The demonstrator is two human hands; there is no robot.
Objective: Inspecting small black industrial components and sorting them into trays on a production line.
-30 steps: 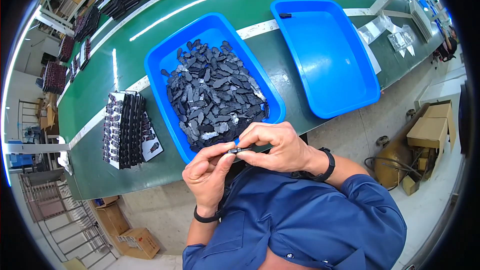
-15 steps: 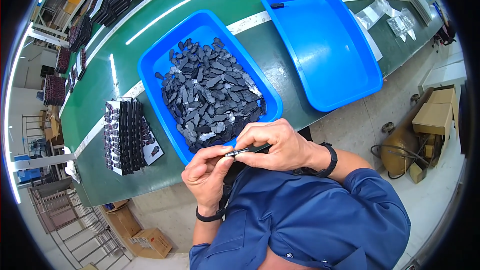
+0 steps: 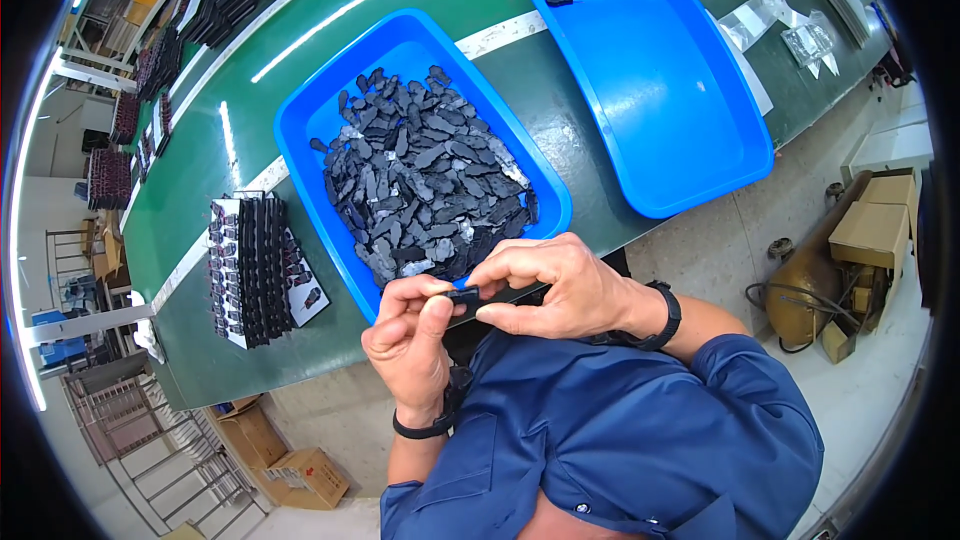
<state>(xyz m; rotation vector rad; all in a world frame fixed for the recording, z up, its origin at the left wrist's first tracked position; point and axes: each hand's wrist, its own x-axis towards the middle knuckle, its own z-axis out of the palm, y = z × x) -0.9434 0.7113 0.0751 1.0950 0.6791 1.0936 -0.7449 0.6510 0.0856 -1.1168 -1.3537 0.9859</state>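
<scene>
Head cam: both hands (image 3: 480,315) pinch small blk part (image 3: 463,297).

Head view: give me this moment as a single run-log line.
left hand + right hand: both pinch small black part | near blue tray of black parts | second blue tray almost empty

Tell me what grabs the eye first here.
The blue tray heaped with small black parts, centre of the green bench. Right of it, a second blue tray holds only one black piece at its far corner. At the bench's near edge, the left hand and right hand pinch one small black part between fingertips.
</scene>
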